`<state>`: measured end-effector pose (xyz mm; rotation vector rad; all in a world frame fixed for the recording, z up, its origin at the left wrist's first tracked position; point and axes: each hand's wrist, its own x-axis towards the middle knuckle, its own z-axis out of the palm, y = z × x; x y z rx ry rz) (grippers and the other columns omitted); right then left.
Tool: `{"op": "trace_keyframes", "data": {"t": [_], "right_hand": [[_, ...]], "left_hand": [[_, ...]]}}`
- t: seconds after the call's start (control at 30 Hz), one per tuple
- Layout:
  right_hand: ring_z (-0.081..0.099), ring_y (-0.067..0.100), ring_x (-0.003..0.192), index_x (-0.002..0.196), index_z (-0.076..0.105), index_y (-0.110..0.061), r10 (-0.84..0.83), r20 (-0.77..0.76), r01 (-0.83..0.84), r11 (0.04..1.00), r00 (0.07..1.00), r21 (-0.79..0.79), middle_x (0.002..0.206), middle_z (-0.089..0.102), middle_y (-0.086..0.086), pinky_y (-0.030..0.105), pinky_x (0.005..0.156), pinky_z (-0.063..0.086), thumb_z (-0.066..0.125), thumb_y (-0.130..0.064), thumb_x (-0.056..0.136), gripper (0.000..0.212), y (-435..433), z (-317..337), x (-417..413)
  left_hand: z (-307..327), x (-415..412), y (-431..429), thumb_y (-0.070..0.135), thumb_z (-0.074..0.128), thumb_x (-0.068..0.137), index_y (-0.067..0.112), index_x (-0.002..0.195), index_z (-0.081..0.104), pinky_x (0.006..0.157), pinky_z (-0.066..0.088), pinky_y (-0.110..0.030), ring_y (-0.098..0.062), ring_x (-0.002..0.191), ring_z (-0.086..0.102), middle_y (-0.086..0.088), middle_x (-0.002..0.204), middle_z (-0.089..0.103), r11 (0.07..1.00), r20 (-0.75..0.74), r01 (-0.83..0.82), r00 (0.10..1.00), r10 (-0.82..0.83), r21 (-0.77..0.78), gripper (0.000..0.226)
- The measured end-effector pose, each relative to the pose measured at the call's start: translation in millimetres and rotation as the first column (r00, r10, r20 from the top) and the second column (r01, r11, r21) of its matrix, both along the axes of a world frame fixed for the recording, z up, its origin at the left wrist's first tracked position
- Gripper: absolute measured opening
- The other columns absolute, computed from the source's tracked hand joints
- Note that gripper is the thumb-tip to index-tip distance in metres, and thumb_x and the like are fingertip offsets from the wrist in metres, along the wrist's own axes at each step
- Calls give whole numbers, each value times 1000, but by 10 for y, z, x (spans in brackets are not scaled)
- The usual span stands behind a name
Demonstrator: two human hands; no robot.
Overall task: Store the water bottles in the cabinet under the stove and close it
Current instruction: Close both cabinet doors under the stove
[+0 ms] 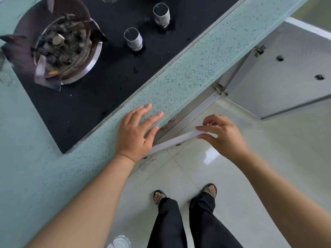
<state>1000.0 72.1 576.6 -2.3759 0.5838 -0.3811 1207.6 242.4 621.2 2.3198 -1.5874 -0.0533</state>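
Note:
My left hand (138,133) lies flat with straight fingers on the front edge of the speckled green countertop (179,76). My right hand (220,133) pinches the top edge of the left cabinet door (175,139), which stands partly ajar below the counter. Through the gap, pink bottle caps (169,122) show inside the cabinet under the stove. The right cabinet door (279,83) is swung wide open. A clear water bottle (119,241) stands on the floor at the frame's bottom edge.
The black glass stove (111,65) carries a burner (64,49) and two knobs (133,39). My sandalled feet (186,194) stand on the white tiled floor (268,158) close to the cabinet.

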Motion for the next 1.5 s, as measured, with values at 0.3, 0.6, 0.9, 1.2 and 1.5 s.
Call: {"op": "trace_keyframes", "data": {"t": [0.3,0.6,0.9,1.2,1.5], "right_hand": [[61,19,80,103,70,-9,-310,25,292,915,950,278,102,62,1,29,80,54,80,-22,69,38,-77,-11,378],[58,11,85,112,66,-14,-406,-89,414,862,909,292,104,66,-2,29,80,54,76,-34,72,46,6,78,482],[36,22,133,141,36,-21,-177,-413,241,965,893,107,146,38,2,37,102,38,47,-59,85,69,-43,733,16],[28,27,138,142,34,-16,-278,-394,260,961,876,-99,149,33,9,42,112,28,40,-63,85,74,-352,1445,-1013],[28,25,138,143,33,-17,-434,-338,412,900,835,-139,149,34,7,38,111,28,43,-65,83,77,-1149,1812,-2427]], "left_hand": [[-18,20,3,30,49,91,29,126,54,100,39,-46,-30,121,47,-11,133,52,1000,7,7,1000,-8,29,36],[2,8,10,31,48,91,31,126,53,100,38,-49,-30,122,46,-10,134,51,999,-19,1,1000,0,51,35],[321,-95,-39,51,33,89,28,136,43,111,23,-48,-31,135,31,-12,147,36,945,-92,21,996,9,325,53],[988,-726,-820,70,21,76,36,143,27,113,14,-55,-26,143,15,-1,154,24,910,-87,177,984,-155,376,75],[1325,-2036,-1965,68,25,78,35,141,32,113,16,-53,-23,142,18,-1,152,28,923,-71,274,962,-265,270,71]]}}
